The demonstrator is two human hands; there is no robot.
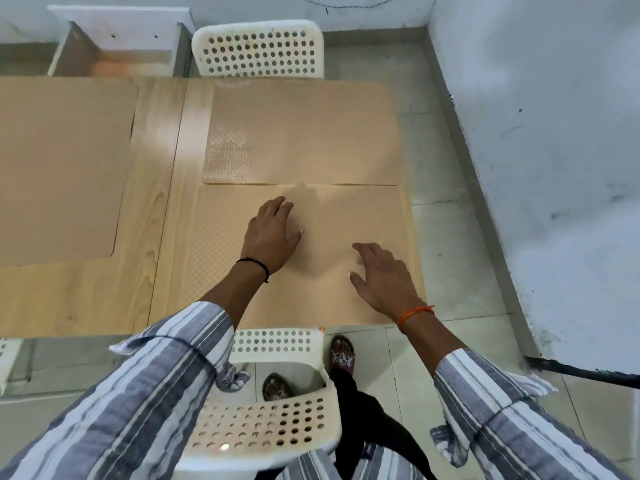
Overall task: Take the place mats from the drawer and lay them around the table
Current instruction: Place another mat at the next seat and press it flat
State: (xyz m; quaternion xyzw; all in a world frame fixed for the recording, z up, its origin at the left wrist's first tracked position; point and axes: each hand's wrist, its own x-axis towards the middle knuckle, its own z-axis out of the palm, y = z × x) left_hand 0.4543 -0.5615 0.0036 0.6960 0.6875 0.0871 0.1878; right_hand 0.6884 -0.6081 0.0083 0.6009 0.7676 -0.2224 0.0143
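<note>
Three tan place mats lie on the wooden table (152, 209). The near mat (221, 244) is in front of me at the table's right end, and both hands rest flat on it. My left hand (272, 233) presses its middle with fingers spread. My right hand (384, 275) lies palm down near its right edge. The far mat (304, 133) touches the near mat's top edge. A third mat (59, 168) covers the left part of the table. The open drawer (114, 50) sits beyond the table at the back left.
A white perforated chair (258, 48) stands at the table's far side. Another white chair (263, 431) is right below me, against my legs. A wall (554, 168) rises close on the right, with a strip of tiled floor between.
</note>
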